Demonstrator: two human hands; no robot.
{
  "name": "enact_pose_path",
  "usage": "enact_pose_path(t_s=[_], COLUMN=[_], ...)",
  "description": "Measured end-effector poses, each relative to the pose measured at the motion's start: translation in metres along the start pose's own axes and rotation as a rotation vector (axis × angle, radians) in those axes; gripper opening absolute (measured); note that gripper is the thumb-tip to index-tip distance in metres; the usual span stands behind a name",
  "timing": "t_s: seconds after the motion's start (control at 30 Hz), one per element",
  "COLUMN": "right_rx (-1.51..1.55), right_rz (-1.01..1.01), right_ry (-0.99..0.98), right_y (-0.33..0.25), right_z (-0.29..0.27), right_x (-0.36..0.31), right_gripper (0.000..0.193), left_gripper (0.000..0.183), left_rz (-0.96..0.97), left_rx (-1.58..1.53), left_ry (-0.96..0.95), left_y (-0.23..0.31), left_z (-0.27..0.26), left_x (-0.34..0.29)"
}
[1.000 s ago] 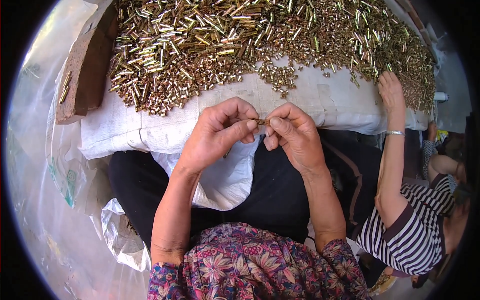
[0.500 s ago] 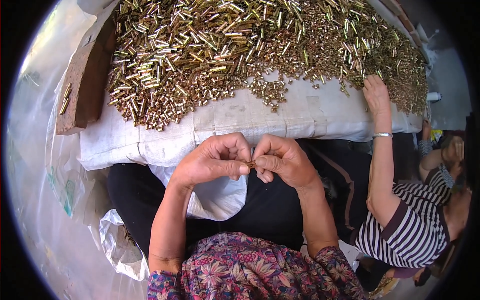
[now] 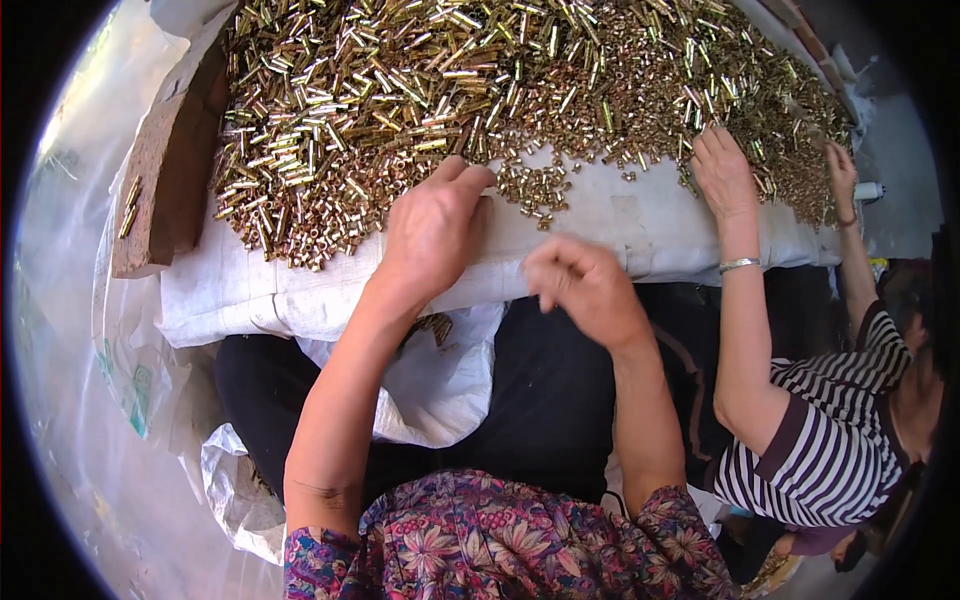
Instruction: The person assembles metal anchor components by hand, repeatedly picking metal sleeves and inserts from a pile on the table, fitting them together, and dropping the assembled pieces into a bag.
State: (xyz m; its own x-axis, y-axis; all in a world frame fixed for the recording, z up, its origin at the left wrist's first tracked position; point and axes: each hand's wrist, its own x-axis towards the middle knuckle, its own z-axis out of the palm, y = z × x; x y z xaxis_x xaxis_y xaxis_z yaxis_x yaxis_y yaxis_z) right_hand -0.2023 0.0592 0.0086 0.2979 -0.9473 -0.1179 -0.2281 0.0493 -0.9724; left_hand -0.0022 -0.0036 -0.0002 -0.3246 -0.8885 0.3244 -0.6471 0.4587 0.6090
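At eleven o'clock, left hand (image 3: 436, 222) was placed at metal pieces (image 3: 325, 215), apparently contained by ten-o'clock brown block (image 3: 165, 185); right hand (image 3: 588, 285), three o'clock, was blurred; neither grip discernible.

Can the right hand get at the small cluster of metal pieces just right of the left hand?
Probably yes. The right hand looks near the small cluster, with only white cloth visible between; the left hand is off to one side.

Cloth-covered tbl (image 3: 650, 222), white, spans approx. 11 to 2 o'clock. Clear plastic sheeting (image 3: 60, 340) at 9, w/ brightest lt. nr 10. Plain grey surface (image 3: 908, 140) at 2, flr or wall unclear.
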Motion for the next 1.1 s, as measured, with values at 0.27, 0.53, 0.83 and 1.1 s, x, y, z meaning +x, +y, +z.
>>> enact_pose_path(t_s=[0.27,0.53,0.83,1.1], right_rx=[-0.461,-0.816,-0.374,0.393], right_rz=[-0.277,-0.143,-0.186,-0.093], right_ry=[0.663,0.771,0.629,0.281], right_y=[0.02,0.018,0.018,-0.023], right_z=[-0.046,-0.05,-0.027,0.027], right_x=[0.109,0.146,0.107,0.074], right_gripper=[0.018,0.022,0.011,0.005], left_gripper=[0.006,0.014,0.008,0.012], left_rz=[-0.07,-0.094,-0.115,-0.511], left_rx=[0.206,0.256,-0.204,-1.113], left_ry=[-0.052,-0.144,0.021,0.022], left_y=[0.0,-0.009,-0.012,-0.013], left_z=[0.019,0.02,-0.007,-0.032], left_x=[0.012,0.029,-0.009,-0.034])
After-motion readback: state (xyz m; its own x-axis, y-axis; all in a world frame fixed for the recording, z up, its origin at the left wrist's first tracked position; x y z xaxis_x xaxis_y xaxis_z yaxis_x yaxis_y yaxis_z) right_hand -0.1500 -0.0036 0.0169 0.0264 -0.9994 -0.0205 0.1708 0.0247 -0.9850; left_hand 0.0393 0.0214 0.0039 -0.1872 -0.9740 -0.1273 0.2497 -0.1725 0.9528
